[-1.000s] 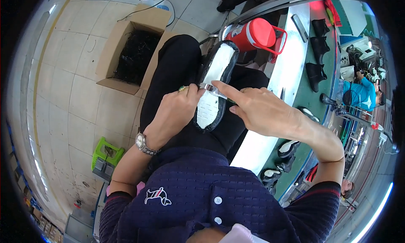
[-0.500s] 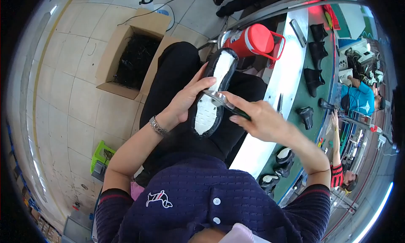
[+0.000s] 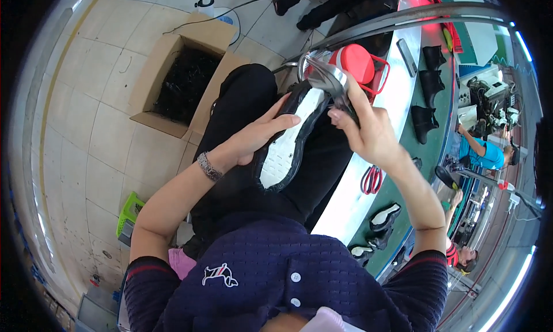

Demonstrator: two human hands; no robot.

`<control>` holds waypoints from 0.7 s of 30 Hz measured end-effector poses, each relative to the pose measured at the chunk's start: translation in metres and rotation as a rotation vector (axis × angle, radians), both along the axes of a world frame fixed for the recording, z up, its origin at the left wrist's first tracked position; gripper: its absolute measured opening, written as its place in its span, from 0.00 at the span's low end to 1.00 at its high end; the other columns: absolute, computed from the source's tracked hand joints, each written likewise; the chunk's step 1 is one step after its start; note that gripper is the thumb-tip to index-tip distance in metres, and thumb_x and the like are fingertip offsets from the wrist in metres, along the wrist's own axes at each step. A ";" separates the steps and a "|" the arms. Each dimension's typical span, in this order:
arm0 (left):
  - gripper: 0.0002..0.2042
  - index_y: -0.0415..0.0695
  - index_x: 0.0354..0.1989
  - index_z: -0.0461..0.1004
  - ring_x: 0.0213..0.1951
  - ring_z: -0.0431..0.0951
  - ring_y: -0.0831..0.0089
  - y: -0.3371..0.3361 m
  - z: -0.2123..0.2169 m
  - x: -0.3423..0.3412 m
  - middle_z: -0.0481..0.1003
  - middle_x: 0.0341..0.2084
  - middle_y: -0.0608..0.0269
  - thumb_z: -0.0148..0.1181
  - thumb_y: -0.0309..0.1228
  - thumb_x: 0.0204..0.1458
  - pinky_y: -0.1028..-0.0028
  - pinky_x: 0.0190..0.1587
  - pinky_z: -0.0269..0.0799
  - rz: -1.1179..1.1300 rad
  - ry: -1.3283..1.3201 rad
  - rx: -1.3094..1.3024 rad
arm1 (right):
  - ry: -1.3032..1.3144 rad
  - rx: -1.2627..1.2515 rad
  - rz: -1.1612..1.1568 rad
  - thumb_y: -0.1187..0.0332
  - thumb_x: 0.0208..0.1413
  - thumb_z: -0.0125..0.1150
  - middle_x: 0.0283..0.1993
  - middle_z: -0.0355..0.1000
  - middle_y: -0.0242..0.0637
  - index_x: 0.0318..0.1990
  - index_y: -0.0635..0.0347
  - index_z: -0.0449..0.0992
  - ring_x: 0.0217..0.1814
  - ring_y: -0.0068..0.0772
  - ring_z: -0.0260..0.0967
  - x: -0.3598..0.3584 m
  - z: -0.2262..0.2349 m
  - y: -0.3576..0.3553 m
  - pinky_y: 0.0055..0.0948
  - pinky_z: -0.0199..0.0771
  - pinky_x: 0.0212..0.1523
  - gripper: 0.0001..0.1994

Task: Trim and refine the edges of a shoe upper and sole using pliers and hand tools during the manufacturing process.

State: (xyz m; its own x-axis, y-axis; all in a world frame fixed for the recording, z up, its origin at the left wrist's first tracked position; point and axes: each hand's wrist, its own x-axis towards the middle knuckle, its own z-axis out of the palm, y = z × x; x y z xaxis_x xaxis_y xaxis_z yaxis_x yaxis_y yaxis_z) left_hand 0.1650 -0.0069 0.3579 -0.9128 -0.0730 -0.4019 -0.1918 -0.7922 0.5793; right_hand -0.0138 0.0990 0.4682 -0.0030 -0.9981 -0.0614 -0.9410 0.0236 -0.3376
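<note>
Across my lap lies a black shoe upper point(image 3: 280, 150), bottom side up, its long white insole facing me and black edges folded around it. My left hand point(image 3: 262, 133) is closed around its left side, with the thumb resting on the white insole. In my right hand point(image 3: 368, 127) is a steel-headed hammer point(image 3: 328, 77), its head slightly blurred by motion. The head is over the far end of the shoe and partly hides it; whether the two touch, I cannot tell. My right fingers cover most of the handle.
Right of my legs runs a metal ledge point(image 3: 334, 214) bearing red-handled scissors point(image 3: 372, 180) and a phone point(image 3: 406, 56). Beyond it, black shoe uppers point(image 3: 425, 123) stand on a green conveyor point(image 3: 403, 188). A red jug point(image 3: 354, 64) and cardboard box point(image 3: 155, 61) are nearby. Co-workers sit across.
My right hand has moved the hammer away from me, from the shoe's middle to its far end. The scissors have come into view. Across the conveyor, a co-worker now holds a shoe piece.
</note>
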 end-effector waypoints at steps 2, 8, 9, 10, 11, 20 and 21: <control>0.38 0.48 0.72 0.41 0.52 0.68 0.76 0.001 0.005 0.000 0.64 0.57 0.60 0.55 0.41 0.58 0.76 0.53 0.65 -0.033 -0.005 -0.002 | 0.109 0.079 0.046 0.64 0.59 0.55 0.19 0.70 0.45 0.68 0.44 0.54 0.21 0.46 0.72 -0.002 -0.019 0.015 0.39 0.73 0.25 0.29; 0.44 0.50 0.72 0.37 0.49 0.69 0.78 -0.008 -0.002 0.003 0.67 0.50 0.61 0.62 0.34 0.53 0.75 0.51 0.68 -0.114 -0.029 0.055 | -0.059 -0.049 -0.007 0.63 0.60 0.54 0.17 0.69 0.43 0.69 0.43 0.49 0.18 0.47 0.71 0.014 0.005 0.005 0.38 0.72 0.22 0.31; 0.46 0.50 0.72 0.35 0.49 0.69 0.78 -0.008 0.000 0.002 0.67 0.50 0.61 0.63 0.32 0.52 0.74 0.51 0.68 -0.143 -0.029 0.030 | -0.058 -0.047 -0.009 0.63 0.60 0.54 0.17 0.69 0.43 0.69 0.43 0.49 0.18 0.47 0.71 0.013 -0.002 0.010 0.38 0.72 0.22 0.31; 0.48 0.50 0.72 0.32 0.50 0.69 0.76 -0.011 -0.003 0.003 0.66 0.51 0.61 0.64 0.30 0.50 0.73 0.51 0.68 -0.187 -0.021 0.056 | 0.000 0.086 -0.018 0.64 0.60 0.54 0.16 0.69 0.42 0.69 0.43 0.50 0.17 0.46 0.71 0.017 -0.012 0.013 0.37 0.71 0.21 0.30; 0.48 0.50 0.72 0.32 0.50 0.69 0.76 -0.009 -0.003 0.004 0.66 0.51 0.61 0.64 0.30 0.50 0.73 0.51 0.68 -0.197 -0.019 0.054 | 0.058 0.220 -0.027 0.64 0.60 0.54 0.15 0.69 0.41 0.69 0.44 0.51 0.17 0.44 0.71 0.019 -0.016 0.016 0.36 0.71 0.20 0.30; 0.57 0.52 0.72 0.27 0.62 0.60 0.67 -0.006 -0.010 0.007 0.56 0.62 0.55 0.71 0.28 0.42 0.68 0.61 0.59 -0.153 0.087 0.060 | 0.013 0.224 0.005 0.65 0.58 0.56 0.17 0.70 0.41 0.68 0.47 0.53 0.18 0.45 0.71 0.030 0.001 0.018 0.38 0.71 0.21 0.31; 0.57 0.52 0.72 0.27 0.62 0.60 0.67 -0.005 -0.009 0.007 0.56 0.62 0.55 0.71 0.28 0.42 0.68 0.61 0.59 -0.160 0.088 0.056 | 0.104 0.387 -0.002 0.66 0.56 0.58 0.21 0.72 0.42 0.67 0.47 0.55 0.21 0.47 0.72 0.030 0.004 0.017 0.39 0.71 0.23 0.32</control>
State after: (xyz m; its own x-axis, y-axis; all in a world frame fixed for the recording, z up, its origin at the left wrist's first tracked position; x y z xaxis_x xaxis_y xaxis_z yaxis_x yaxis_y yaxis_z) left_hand 0.1718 -0.0117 0.3492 -0.9427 0.0961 -0.3195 -0.2684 -0.7875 0.5548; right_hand 0.0164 0.1155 0.4721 -0.0309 -0.9011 -0.4325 -0.9696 0.1321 -0.2059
